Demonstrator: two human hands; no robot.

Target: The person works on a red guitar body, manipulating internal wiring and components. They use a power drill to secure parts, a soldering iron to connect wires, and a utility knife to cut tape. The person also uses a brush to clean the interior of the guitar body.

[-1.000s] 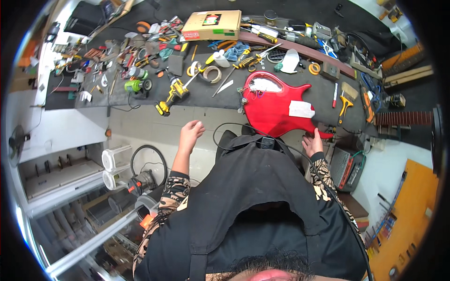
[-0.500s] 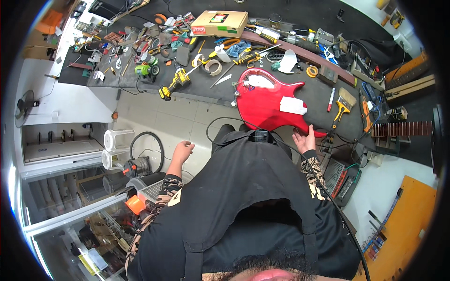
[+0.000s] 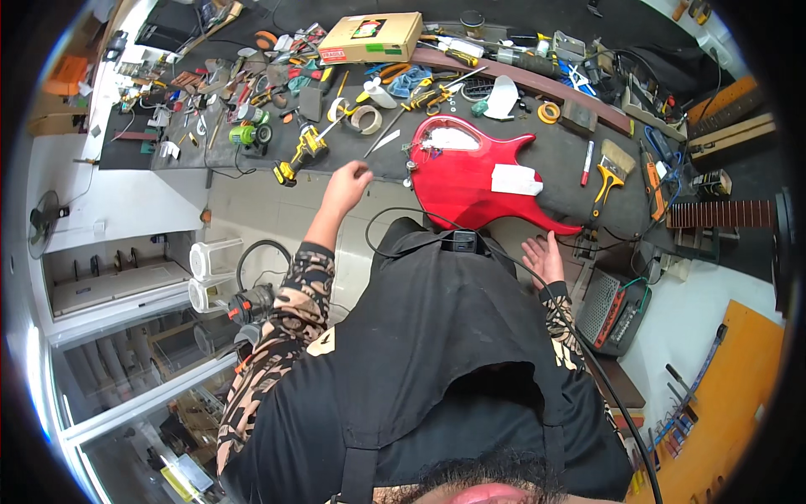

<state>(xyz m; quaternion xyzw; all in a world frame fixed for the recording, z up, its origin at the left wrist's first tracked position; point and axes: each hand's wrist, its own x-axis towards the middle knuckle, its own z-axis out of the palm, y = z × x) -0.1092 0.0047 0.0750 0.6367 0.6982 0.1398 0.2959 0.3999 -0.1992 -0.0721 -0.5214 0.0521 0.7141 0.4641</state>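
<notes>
A red electric guitar body [image 3: 470,198] lies at the bench's near edge, with a pale open cavity at its left end and a white paper patch [image 3: 515,180] on it. My left hand [image 3: 342,190] is raised left of the body, apart from it, below a long thin metal tool [image 3: 383,143]. Its fingers are curled in and no object shows in them. My right hand [image 3: 544,259] is open, palm up, just below the body's lower right horn, with fingers spread and holding nothing. A yellow cordless drill [image 3: 302,154] rests on the bench beyond my left hand.
Tools and parts crowd the dark bench. A cardboard box [image 3: 371,39] stands at the back; a paintbrush [image 3: 614,172] and a red-capped marker [image 3: 587,163] lie right of the body. A black cable [image 3: 588,353] runs across my right side. White stools [image 3: 206,262] stand lower left.
My left hand has moved up and forward toward the bench, its fingers curling in. My right hand has dropped slightly away from the guitar body's horn. The view has shifted a little.
</notes>
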